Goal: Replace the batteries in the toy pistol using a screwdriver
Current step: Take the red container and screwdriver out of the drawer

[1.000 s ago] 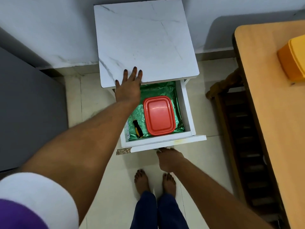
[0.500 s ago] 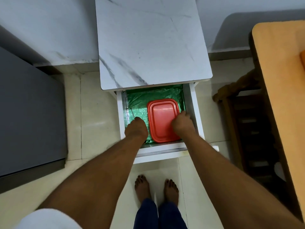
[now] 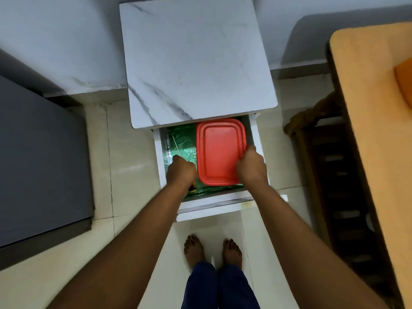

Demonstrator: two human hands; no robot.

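A drawer point(image 3: 214, 204) lined with green foil stands pulled out of a white marble-top cabinet point(image 3: 196, 63). In it is a red lidded plastic box point(image 3: 218, 150). My right hand point(image 3: 252, 168) grips the box's right edge, thumb on the lid. My left hand point(image 3: 180, 172) is curled round a screwdriver point(image 3: 176, 144) in the drawer's left part. Its thin shaft sticks out beyond my fingers, and a bit of black and yellow handle shows below my wrist. No toy pistol or batteries are in view.
A wooden table point(image 3: 379, 108) with an orange object point(image 3: 404, 79) runs along the right. A dark wooden chair point(image 3: 323, 152) stands between it and the cabinet. A grey flat surface point(image 3: 40, 152) fills the left. My bare feet point(image 3: 211, 248) stand on pale tiles below the drawer.
My left hand left the cabinet top and my right hand left the drawer front; both went into the drawer. The left now grips the screwdriver, the right holds the red box, which looks raised.
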